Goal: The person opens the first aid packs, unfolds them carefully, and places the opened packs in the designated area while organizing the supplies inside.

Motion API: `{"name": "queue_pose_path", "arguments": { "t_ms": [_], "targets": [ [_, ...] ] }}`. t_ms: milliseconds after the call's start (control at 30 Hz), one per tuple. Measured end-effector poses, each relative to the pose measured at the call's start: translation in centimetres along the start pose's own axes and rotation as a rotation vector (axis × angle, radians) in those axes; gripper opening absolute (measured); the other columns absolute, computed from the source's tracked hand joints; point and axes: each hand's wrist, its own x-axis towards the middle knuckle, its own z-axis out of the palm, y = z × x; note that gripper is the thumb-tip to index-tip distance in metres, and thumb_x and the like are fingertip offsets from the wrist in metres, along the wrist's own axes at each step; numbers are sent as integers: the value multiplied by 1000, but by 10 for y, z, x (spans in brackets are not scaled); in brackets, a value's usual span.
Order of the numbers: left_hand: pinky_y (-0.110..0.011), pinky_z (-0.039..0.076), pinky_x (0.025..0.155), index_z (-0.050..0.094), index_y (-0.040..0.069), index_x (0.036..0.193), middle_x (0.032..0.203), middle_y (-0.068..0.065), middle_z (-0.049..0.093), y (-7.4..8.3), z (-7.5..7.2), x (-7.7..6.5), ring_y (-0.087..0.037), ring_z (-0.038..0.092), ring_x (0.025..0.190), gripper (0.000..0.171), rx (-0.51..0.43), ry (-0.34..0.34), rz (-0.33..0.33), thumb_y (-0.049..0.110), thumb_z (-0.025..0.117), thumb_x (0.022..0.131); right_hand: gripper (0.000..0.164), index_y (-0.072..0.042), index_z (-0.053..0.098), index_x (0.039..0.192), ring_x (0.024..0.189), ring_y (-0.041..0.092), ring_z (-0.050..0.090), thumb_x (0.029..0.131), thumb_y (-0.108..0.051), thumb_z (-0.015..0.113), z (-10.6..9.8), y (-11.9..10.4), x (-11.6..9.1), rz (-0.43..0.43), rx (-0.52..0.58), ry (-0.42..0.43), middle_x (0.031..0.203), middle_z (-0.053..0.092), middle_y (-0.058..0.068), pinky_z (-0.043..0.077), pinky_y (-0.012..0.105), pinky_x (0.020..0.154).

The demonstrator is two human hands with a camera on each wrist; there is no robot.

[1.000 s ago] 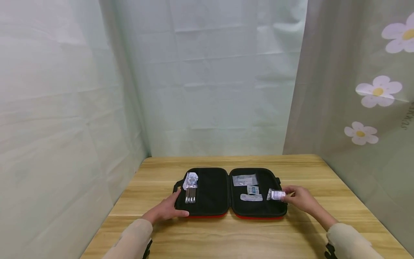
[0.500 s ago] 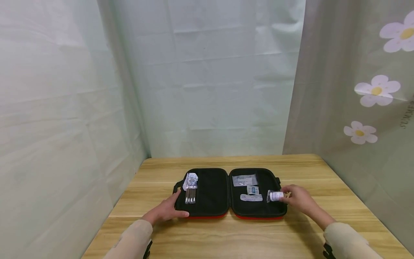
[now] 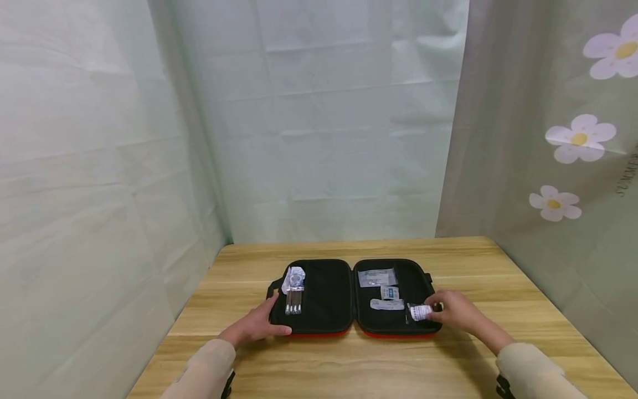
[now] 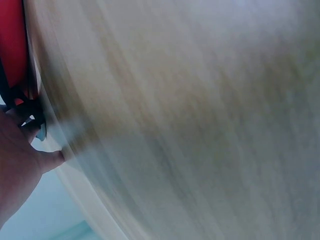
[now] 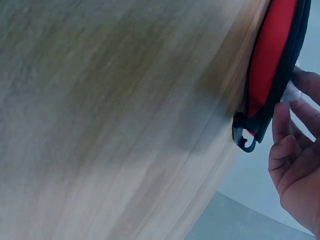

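Observation:
A black-lined zip case (image 3: 326, 296) with a red shell lies spread flat on the table. My right hand (image 3: 457, 313) pinches a small white roll in clear wrapping (image 3: 421, 312), which looks like a bandage, low over the case's right half. In the right wrist view my right hand (image 5: 302, 165) is at the red side of the case (image 5: 272, 55), the roll mostly hidden by fingers and rim. At the left half's outer front corner rests my left hand (image 3: 256, 323), fingers along the edge and thumb extended. The left wrist view shows that thumb straight.
In the right half lie a clear packet (image 3: 377, 277), a small white-and-blue sachet (image 3: 390, 292) and a narrow white packet (image 3: 387, 304). The left half holds wrapped swabs (image 3: 294, 302) below a clear-wrapped item (image 3: 296, 276). Curtains surround the wooden table (image 3: 349, 366).
My right hand has moved slightly toward the front of the case, carrying the wrapped roll, which now tilts a little. The left hand has stayed in place.

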Motion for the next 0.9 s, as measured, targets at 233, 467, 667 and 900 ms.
{"name": "queue_pose_path", "arguments": {
  "t_ms": [233, 467, 667, 900],
  "targets": [
    [-66, 20, 111, 18, 7, 158, 158, -25, 25, 2, 0, -1, -46, 26, 142, 120, -12, -4, -10, 54, 84, 71, 21, -11, 76, 95, 85, 18, 64, 80, -23, 83, 7, 3, 0, -33, 72, -55, 94, 71, -1, 53, 41, 75],
    [-66, 20, 111, 18, 8, 159, 158, -25, 25, 2, -1, -2, -47, 26, 142, 120, -13, -1, -16, 54, 85, 71, 23, -10, 77, 97, 88, 22, 66, 79, -24, 83, 13, -6, 5, 12, 71, -46, 95, 73, 2, 54, 46, 79],
    [-67, 20, 111, 19, 8, 159, 158, -25, 26, 2, -1, -2, -47, 27, 141, 119, -10, 2, -7, 54, 84, 70, 20, -7, 77, 98, 93, 29, 66, 81, -18, 81, 20, -20, 13, -8, 54, -57, 98, 73, 7, 52, 52, 85],
    [-67, 20, 111, 19, 11, 159, 158, -24, 26, 4, 0, -2, -47, 26, 142, 120, -12, 6, -13, 56, 84, 69, 25, -4, 75, 103, 100, 36, 65, 80, -14, 80, 22, -21, 12, 18, 88, -63, 104, 72, 11, 49, 56, 90]
  ]
}}
